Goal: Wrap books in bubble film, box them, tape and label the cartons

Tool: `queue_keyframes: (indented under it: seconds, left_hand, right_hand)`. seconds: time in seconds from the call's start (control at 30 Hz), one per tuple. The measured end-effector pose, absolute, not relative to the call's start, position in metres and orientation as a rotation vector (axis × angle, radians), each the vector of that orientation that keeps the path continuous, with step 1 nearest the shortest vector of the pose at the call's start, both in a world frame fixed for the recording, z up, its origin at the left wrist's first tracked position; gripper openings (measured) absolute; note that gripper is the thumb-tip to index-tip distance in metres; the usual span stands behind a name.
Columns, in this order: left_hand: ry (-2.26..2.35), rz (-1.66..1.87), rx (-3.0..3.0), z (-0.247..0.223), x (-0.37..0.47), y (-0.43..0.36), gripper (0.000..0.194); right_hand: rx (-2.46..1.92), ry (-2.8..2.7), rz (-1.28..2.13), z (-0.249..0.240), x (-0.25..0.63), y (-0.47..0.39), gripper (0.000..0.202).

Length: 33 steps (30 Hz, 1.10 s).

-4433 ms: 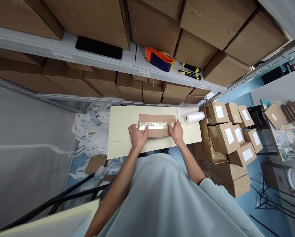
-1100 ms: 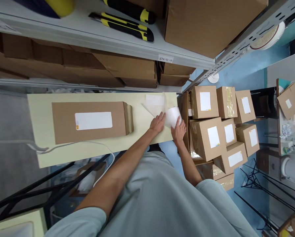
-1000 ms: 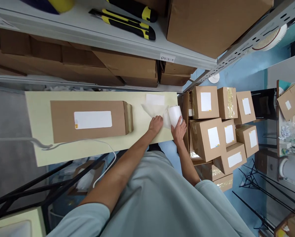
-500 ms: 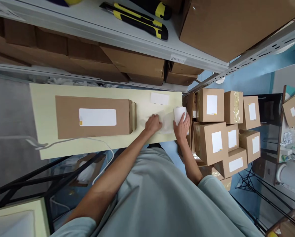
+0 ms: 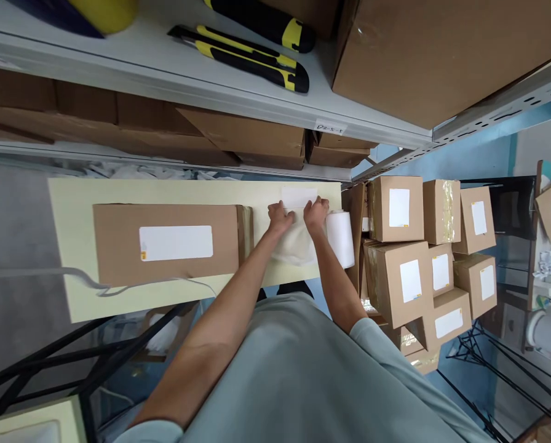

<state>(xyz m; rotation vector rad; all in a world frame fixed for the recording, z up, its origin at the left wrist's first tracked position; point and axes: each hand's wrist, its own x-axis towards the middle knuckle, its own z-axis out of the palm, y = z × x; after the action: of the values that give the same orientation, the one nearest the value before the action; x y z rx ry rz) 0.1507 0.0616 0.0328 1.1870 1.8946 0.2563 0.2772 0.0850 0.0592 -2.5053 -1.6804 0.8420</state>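
Observation:
A thin, see-through whitish sheet point(image 5: 294, 246) lies on the pale yellow tabletop point(image 5: 165, 191), close to my body. My left hand point(image 5: 280, 218) pinches its far left corner, fingers bent together. At the far right corner my right hand point(image 5: 316, 215) is closed on the same sheet. Just beyond the sheet's far edge, between both hands, lies a small white paper rectangle point(image 5: 299, 195). A white roll point(image 5: 340, 240) rests right of my right forearm, at the table's right end. Fingertip contact with the paper is too small to make out.
A long taped cardboard box point(image 5: 174, 271) with a white label lies to the left on the table. Labelled cartons point(image 5: 402, 255) are stacked on the right. Above the far edge runs a shelf point(image 5: 132, 61) bearing a utility knife point(image 5: 252, 60). A cable point(image 5: 86, 280) crosses at left.
My right hand has left the white roll and moved left to the sheet's far edge. My left hand has shifted slightly to the far side. The view has tilted a little upward.

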Motion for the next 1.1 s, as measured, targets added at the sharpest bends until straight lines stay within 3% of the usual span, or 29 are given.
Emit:
queue_keyframes:
  seconds: [0.4,0.6,0.87,1.1]
  left_hand:
    - [1.946,0.378,1.195,0.086,0.153,0.084,0.043]
    - [2.135,0.287,1.206,0.118,0.125,0.104,0.028]
    - [2.170,0.084,1.331,0.136,0.096,0.100,0.026]
    - [2.131,0.048,1.361,0.135,0.098,0.094,0.031]
  right_hand:
    - [-2.263,-1.931,0.704,0.103,0.276,0.083,0.044]
    - [-1.799,-2.156,0.938,0.100,0.268,0.071,0.049]
    - [-1.961,-2.255,1.233,0.054,0.242,0.082,0.072]
    - [-2.128,-2.156,1.350,0.054,0.231,0.094,0.080]
